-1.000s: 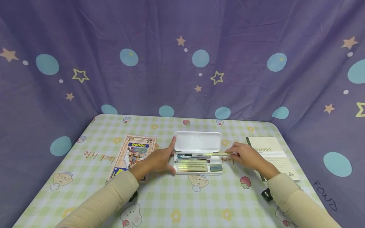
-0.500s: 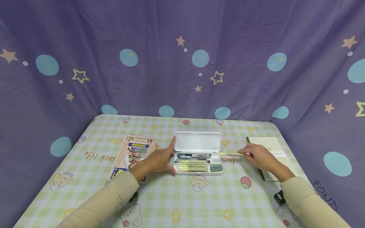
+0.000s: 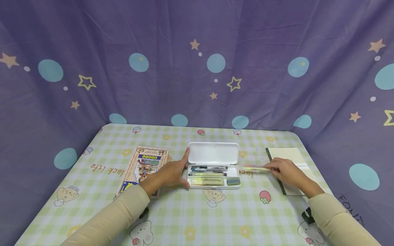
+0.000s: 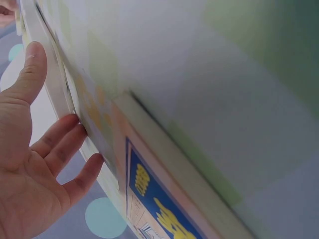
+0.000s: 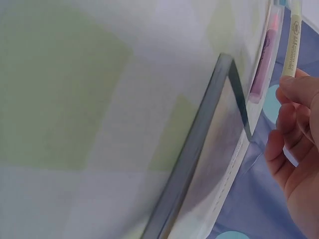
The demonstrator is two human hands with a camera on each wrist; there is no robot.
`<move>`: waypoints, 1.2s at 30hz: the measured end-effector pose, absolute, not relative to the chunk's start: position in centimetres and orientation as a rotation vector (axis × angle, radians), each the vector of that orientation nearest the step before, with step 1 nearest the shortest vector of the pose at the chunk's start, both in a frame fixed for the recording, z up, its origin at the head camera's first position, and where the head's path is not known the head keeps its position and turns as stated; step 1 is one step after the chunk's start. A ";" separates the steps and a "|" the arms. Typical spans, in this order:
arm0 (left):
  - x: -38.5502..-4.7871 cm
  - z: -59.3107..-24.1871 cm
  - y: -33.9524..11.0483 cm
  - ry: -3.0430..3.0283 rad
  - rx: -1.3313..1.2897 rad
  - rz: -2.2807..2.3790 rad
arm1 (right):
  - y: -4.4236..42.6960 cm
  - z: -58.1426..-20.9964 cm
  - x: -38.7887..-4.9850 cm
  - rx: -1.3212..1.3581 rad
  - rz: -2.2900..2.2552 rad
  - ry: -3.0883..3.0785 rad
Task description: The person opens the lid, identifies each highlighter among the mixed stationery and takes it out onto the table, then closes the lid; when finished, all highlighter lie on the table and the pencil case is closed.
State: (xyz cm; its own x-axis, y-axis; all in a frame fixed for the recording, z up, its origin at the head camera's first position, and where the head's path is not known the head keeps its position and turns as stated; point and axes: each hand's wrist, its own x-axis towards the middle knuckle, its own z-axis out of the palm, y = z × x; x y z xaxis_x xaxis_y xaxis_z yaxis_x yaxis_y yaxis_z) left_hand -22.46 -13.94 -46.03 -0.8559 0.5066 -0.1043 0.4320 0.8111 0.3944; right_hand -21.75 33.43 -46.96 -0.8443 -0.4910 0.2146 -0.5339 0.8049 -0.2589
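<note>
My left hand rests at the left end of a white pencil case, fingers extended, thumb at the front corner. Several pens and a blue-grey block lie in the case, whose lid is raised. To the right, my right hand pinches a pale yellow highlighter between thumb and fingers, low over the tablecloth. A pink-purple highlighter shows beside it in the right wrist view, apparently on the table. In the left wrist view, the fingertips touch the case's edge.
A picture-covered book lies left of the case, partly under the left forearm. On the right, a cream notebook with a dark spine sits under the right hand. A purple curtain hangs behind the checked table.
My right hand has drawn the yellow highlighter rightward, out from over the case, to near the notebook. A pink strip now shows beside it. The left hand has stayed put.
</note>
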 end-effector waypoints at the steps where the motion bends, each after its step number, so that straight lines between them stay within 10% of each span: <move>1: -22.4 -46.0 -13.9 2.789 0.726 0.534 | 33.5 -47.0 -21.8 0.811 0.463 -2.861; 36: -22.4 -46.1 -14.1 2.784 0.719 0.571 | 33.9 -48.1 -22.4 0.728 0.369 -2.879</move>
State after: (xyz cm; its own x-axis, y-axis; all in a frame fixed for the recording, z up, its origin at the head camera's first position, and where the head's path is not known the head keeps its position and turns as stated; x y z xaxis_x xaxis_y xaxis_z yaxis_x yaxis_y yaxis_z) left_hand -22.41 -14.06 -46.10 -0.8590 0.5015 -0.1033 0.4203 0.8058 0.4171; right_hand -22.36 33.90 -48.12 -0.8712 -0.4471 0.2026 -0.4837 0.8521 -0.1997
